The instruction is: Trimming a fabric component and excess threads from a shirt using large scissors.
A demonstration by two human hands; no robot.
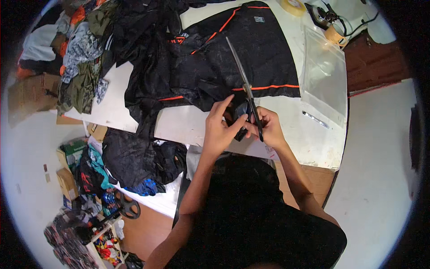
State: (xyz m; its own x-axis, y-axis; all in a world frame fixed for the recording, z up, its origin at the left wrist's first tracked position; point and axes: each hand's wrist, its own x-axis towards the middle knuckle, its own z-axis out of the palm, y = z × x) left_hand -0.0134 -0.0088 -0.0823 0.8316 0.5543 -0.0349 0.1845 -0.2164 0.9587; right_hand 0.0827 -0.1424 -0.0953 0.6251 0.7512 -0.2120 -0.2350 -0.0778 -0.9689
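Observation:
A pair of long scissors with black handles points away from me, blades over a black garment with orange piping that lies on the white table. My right hand is closed round the scissors' handle. Close beside it, my left hand curves its thumb and fingers about a small dark piece at the table's near edge. Whether that piece is cloth or something else cannot be made out, and the fingers partly hide it.
A clear plastic bag and a pen lie to the right. Tape and an orange cup stand at the back right. Camouflage clothes are heaped far left; dark clothes pile on a lower surface at left.

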